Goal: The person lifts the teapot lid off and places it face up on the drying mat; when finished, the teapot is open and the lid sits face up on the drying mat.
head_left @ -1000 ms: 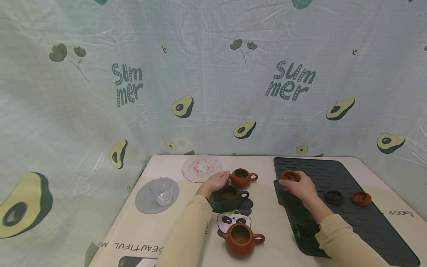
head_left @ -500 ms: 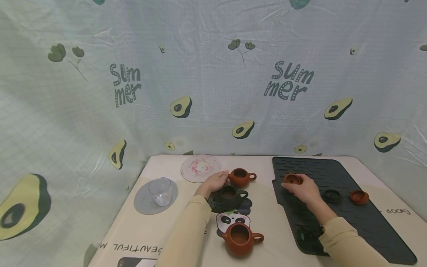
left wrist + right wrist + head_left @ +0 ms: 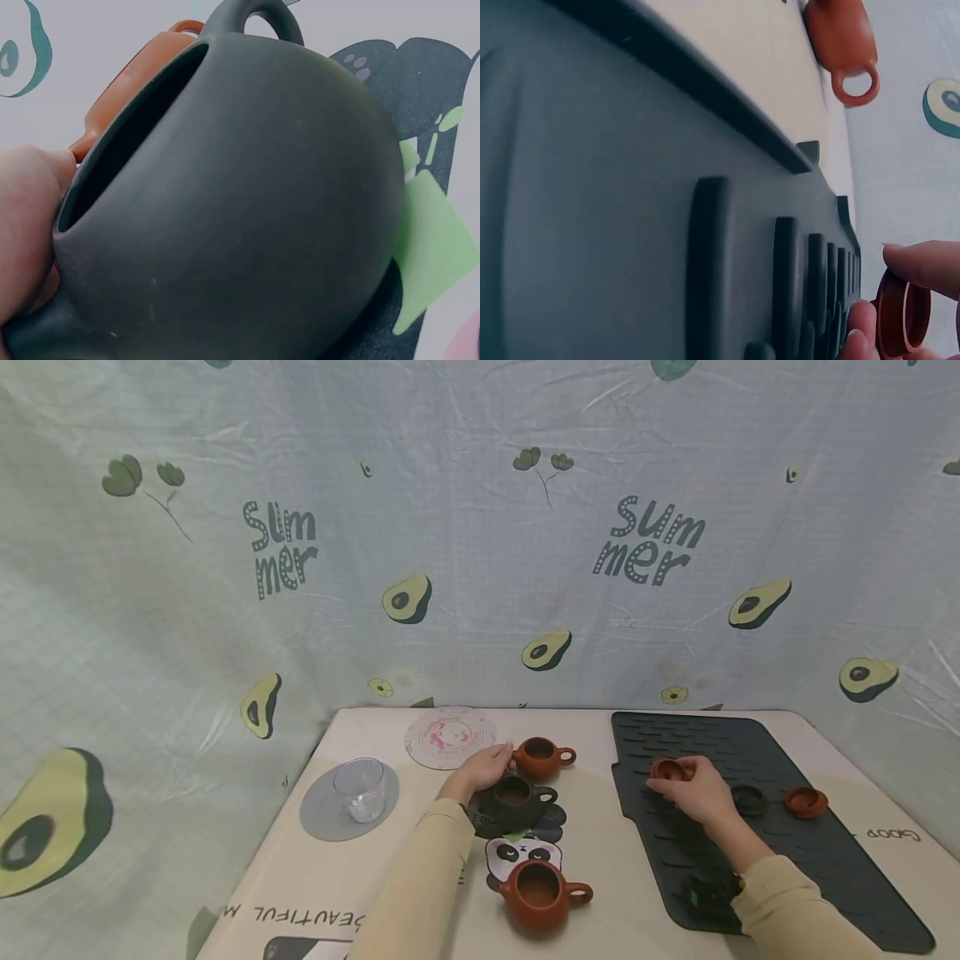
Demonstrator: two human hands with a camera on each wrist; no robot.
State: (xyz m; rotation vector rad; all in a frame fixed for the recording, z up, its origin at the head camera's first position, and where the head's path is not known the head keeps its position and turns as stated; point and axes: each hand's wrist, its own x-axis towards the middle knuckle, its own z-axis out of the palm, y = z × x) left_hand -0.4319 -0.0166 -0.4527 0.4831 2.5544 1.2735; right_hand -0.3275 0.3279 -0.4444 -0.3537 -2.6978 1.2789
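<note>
In the head view my right hand (image 3: 701, 789) grips a small reddish-brown teapot lid (image 3: 666, 769) by its edge, hollow side up, over the black ridged mat (image 3: 705, 739). The right wrist view shows thumb and fingers on the rim of that lid (image 3: 890, 315). My left hand (image 3: 480, 772) pinches the spout of the far reddish-brown teapot (image 3: 540, 768), which stands lidless on the table. Just in front of it is a dark teapot (image 3: 512, 817), its body (image 3: 247, 195) filling the left wrist view. Nearest stands another lidless reddish-brown teapot (image 3: 536, 914).
A dark lid (image 3: 748, 800) and another reddish-brown lid (image 3: 806, 807) lie on the mat's right part. On the left, a clear glass cup (image 3: 362, 793) stands on a grey round mat (image 3: 318, 814). Behind it lies a pink-patterned round mat (image 3: 438, 718).
My right hand has moved the lid slightly right and toward me over the mat, and the lid has turned a little in my fingers. The left hand and the teapots stay put.
</note>
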